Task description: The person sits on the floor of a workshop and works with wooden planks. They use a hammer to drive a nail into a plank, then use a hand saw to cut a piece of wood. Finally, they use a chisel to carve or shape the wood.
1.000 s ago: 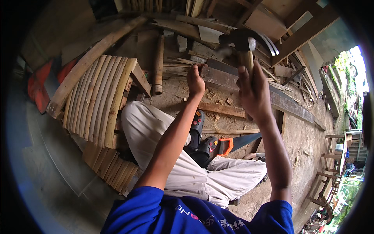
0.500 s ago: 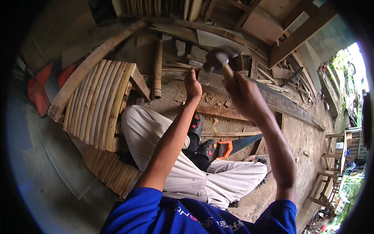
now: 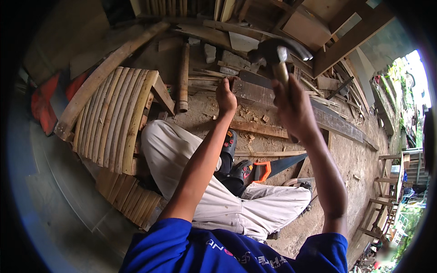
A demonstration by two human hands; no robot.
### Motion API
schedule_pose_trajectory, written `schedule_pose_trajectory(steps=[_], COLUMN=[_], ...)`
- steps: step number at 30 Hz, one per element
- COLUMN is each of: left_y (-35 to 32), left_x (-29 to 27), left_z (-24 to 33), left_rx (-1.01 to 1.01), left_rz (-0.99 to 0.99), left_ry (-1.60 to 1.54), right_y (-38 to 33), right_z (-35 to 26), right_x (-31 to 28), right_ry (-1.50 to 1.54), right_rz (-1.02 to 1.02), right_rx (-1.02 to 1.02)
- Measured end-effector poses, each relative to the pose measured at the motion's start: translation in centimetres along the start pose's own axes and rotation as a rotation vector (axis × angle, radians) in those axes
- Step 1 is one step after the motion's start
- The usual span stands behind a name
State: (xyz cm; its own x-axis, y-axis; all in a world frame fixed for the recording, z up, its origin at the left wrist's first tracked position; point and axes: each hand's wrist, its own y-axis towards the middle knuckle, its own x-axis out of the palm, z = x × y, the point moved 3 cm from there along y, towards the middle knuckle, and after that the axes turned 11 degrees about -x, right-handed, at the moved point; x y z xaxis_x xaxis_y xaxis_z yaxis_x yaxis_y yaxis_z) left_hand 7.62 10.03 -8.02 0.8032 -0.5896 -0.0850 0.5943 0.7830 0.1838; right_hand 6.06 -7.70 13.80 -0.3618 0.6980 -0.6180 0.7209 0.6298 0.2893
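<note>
My right hand [image 3: 293,107] is wrapped round the light handle of a claw hammer [image 3: 281,55], whose dark metal head is raised above a long wooden beam [image 3: 252,92]. At the beam's left end, my left hand [image 3: 225,98] is closed, its thumb up against a small brown piece of wood [image 3: 233,81]. The fingers are mostly hidden, so whatever they pinch cannot be made out. The beam slants away to the right, dark along its top and resting low over the ground.
By my feet lies a handsaw [image 3: 273,169] with an orange handle. A slatted wooden seat [image 3: 116,118] stands at left, beside a leaning plank [image 3: 111,77]. A round pole [image 3: 183,79] and scrap wood [image 3: 318,84] lie beyond. A sickle-like tool [image 3: 296,182] rests near my right knee.
The hammer has moved up and to the right, away from the beam's left end, with my right hand still round its handle. My left hand stays at the beam's end.
</note>
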Motion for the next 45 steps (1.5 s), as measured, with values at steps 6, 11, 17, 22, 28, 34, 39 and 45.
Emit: schedule_pose_trajectory(steps=[6, 11, 17, 22, 28, 34, 39, 45], left_y=[0.2, -0.3, 0.3, -0.2, 0.1, -0.5, -0.7, -0.5], left_x=[0.2, -0.2, 0.2, 0.3, 0.0, 0.1, 0.1, 0.5], left_z=[0.9, 1.4, 1.0, 0.2, 0.9, 0.4, 0.5, -0.2], left_rx=[0.101, -0.022, -0.053, -0.031, -0.041, 0.009, -0.018, -0.139], left_rz=[0.105, 0.041, 0.051, 0.062, 0.023, 0.065, 0.047, -0.071], left_ry=[-0.101, -0.155, -0.268, -0.189, -0.185, -0.117, -0.219, -0.482], right_y=[0.0, -0.1, -1.0, -0.5, 0.5, -0.3, 0.8, 1.3], right_z=[0.5, 1.2, 0.7, -0.4, -0.8, -1.9, -1.4, -2.0], right_x=[0.6, 0.1, 0.5, 0.0, 0.8, 0.1, 0.2, -0.8], right_ry=[-0.133, 0.175, -0.266, -0.172, -0.185, 0.117, -0.224, 0.062], right_rz=[-0.092, 0.193, -0.188, -0.087, -0.183, 0.258, -0.262, 0.111], right_rx=[0.002, -0.027, 0.005, 0.044, 0.029, -0.150, 0.296, -0.007])
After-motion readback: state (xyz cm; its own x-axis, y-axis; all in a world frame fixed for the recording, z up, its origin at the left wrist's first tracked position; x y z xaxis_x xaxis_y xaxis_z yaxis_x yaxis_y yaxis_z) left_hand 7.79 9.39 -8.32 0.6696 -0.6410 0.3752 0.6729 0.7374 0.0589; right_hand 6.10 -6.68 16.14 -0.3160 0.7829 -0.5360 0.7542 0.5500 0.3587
